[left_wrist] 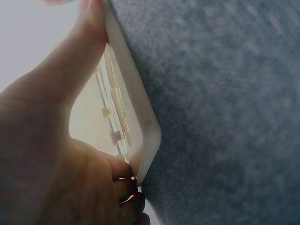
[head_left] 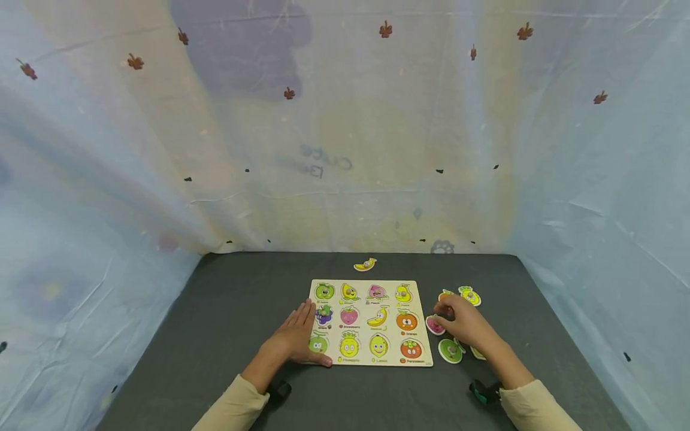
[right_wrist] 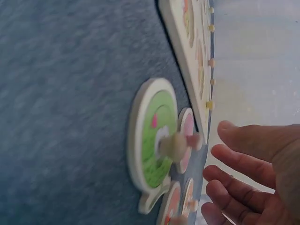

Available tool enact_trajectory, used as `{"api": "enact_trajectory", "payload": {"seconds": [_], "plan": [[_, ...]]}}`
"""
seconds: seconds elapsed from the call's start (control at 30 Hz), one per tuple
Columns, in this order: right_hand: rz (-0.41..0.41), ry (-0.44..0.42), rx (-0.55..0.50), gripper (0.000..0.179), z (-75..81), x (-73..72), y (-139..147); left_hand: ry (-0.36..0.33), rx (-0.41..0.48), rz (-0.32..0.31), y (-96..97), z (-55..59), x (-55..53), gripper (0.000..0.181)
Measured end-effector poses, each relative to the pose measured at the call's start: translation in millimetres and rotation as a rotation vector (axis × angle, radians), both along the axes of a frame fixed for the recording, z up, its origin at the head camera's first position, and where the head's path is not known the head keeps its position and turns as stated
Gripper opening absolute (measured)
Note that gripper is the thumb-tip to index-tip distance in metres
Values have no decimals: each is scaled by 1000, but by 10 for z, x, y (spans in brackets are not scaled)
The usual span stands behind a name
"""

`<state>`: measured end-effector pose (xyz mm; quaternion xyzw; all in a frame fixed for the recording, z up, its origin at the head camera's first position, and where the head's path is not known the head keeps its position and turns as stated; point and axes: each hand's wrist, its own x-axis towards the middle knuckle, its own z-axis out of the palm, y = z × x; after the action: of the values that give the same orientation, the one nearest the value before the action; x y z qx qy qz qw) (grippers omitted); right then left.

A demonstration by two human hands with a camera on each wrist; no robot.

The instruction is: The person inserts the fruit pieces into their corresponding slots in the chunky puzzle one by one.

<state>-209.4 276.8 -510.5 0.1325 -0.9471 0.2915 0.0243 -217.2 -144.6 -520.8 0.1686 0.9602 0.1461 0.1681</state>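
Observation:
A wooden fruit puzzle board (head_left: 363, 304), printed with rows of cartoon fruits, lies flat on the dark table. My left hand (head_left: 296, 336) rests on its left edge, fingers straight and thumb along the near corner. The left wrist view shows that hand (left_wrist: 51, 126) against the board's pale edge (left_wrist: 136, 108). My right hand (head_left: 462, 320) hovers over loose knobbed pieces right of the board, fingers slightly bent and holding nothing. Near it lie a pink piece (head_left: 434, 325) and a round green piece (head_left: 450, 352), whose knob (right_wrist: 173, 146) faces the fingers in the right wrist view.
A banana piece (head_left: 365, 264) lies beyond the board's far edge. A yellow pineapple piece (head_left: 470, 296) and a partly hidden orange piece (head_left: 444, 294) lie past the right hand. Another piece (head_left: 477, 354) shows under the right wrist. A pale curtain (head_left: 345, 131) surrounds the table (head_left: 237, 299).

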Motion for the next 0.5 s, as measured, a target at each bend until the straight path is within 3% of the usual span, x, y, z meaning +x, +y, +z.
{"api": "enact_trajectory", "payload": {"seconds": [0.37,0.5], "plan": [[13,-4,40,11,-142,29,132,-7,10,-6,-18,-36,-13,146],[17,-2,26,10,-167,40,144,-1,13,-10,-26,-96,-37,149]]}}
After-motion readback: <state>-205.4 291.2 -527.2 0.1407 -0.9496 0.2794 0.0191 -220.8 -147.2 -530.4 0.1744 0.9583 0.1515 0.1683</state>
